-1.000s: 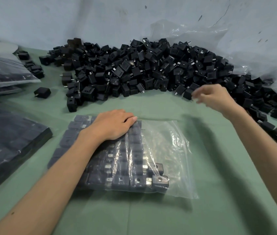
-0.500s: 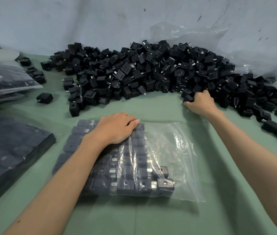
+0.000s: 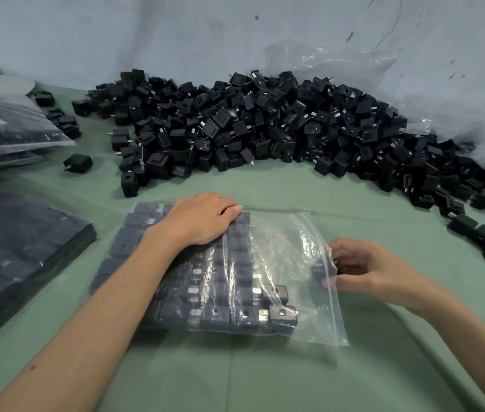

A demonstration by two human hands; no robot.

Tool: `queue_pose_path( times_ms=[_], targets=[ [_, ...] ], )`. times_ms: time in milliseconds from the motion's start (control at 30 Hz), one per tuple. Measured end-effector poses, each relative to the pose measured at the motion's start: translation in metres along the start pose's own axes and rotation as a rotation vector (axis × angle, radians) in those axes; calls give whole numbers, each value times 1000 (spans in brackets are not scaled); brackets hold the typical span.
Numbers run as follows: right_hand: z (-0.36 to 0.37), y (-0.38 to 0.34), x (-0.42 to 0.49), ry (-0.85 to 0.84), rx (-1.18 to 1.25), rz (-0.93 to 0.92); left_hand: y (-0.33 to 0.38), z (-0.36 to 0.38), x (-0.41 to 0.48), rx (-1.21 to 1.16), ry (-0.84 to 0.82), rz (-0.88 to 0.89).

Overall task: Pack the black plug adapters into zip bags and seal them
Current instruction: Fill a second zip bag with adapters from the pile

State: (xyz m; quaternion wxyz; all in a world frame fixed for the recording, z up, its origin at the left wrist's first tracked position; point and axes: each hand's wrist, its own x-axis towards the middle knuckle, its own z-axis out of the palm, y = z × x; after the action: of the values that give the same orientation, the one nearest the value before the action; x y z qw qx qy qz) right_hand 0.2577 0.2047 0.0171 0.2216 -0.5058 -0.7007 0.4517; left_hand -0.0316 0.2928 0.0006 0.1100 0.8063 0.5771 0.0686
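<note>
Plastic zip bag [image 3: 294, 248], clear and crinkly, lies under the flat left hand [image 3: 202, 221]; right hand [image 3: 367, 272] grips boxy black adapters [image 3: 322, 270] at its mouth.

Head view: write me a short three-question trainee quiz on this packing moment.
1. True or false: the left hand lies flat on the packed adapters in the zip bag.
2. What does the right hand hold at the bag's open side? A) black adapter B) scissors C) nothing
3. Fill the gap: the loose adapter pile lies between the bag and the ___.
Key: 1 true; 2 A; 3 wall.
</note>
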Motion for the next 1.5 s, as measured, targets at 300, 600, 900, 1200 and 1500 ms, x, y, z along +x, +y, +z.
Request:
queue_pose_path(
  times_ms=[300, 600, 900, 1200, 1500],
  targets=[
    [45, -9, 4, 177, 283, -118, 0, -1, 0, 14, -7, 8],
    [55, -3, 9, 84, 136, -186, 1, -3, -2, 6, -7, 4],
    [51, 1, 7, 127, -12, -243, 0, -2, -1, 16, -6, -4],
    [49, 14, 11, 211, -334, -413, 0, -1, 0, 17, 2, -6],
    [54, -1, 8, 131, -145, -372, 0, -1, 1, 16, 3, 4]
  ],
)
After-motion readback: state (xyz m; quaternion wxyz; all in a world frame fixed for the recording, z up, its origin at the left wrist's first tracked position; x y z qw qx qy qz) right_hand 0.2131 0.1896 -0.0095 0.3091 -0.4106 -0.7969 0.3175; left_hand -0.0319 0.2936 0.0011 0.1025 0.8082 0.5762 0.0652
